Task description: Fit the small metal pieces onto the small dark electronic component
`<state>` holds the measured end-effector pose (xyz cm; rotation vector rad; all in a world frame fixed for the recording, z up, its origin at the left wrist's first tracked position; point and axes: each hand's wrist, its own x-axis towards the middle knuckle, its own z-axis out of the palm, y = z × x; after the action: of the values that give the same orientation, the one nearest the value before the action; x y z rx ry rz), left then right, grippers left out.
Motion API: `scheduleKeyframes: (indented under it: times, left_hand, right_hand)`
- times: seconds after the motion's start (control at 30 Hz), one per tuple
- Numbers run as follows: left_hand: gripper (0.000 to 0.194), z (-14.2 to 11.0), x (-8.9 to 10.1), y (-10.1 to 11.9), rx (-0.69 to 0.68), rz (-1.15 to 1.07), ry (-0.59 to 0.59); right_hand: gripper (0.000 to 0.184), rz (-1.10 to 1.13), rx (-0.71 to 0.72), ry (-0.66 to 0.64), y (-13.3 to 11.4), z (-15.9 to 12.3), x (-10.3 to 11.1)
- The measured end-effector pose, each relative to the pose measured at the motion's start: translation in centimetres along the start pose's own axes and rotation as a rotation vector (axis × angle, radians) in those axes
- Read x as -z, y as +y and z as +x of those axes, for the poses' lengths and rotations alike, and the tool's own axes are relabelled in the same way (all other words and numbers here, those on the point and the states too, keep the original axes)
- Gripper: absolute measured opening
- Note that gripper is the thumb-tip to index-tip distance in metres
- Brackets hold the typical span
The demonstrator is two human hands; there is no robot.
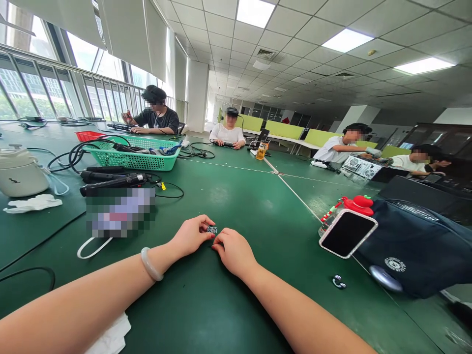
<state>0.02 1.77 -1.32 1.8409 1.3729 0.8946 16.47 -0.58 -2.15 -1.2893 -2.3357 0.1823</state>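
My left hand, with a pale bangle on its wrist, pinches a small dark board with light markings, which looks like a little circuit board. Thumb and fingers grip it from the left side, just above the green tabletop. Close beside it on the right, my right hand has its thumb and fingers drawn together in a pinch near the board's lower edge. Whatever lies between those right fingertips, if anything, is too small to make out.
To the left stand a green basket of cables, black tool-like cylinders and a cream container. On the right are a leaning phone, a dark bag and earbuds. Several people sit farther along the table.
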Motion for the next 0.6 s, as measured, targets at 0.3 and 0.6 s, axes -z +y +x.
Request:
scheduleKeyframes:
  times: [0.3, 0.6]
  left_hand:
    - [0.025, -0.2, 0.1, 0.4, -0.014, 0.007, -0.021]
    - [0.025, -0.7, 0.1, 1.3, -0.055, -0.019, -0.088]
  right_hand:
    - [0.013, -0.083, 0.043, -0.028, 0.7, 0.2, 0.5]
    - [0.017, 0.152, 0.088, 0.201, 0.6, 0.3, 2.3]
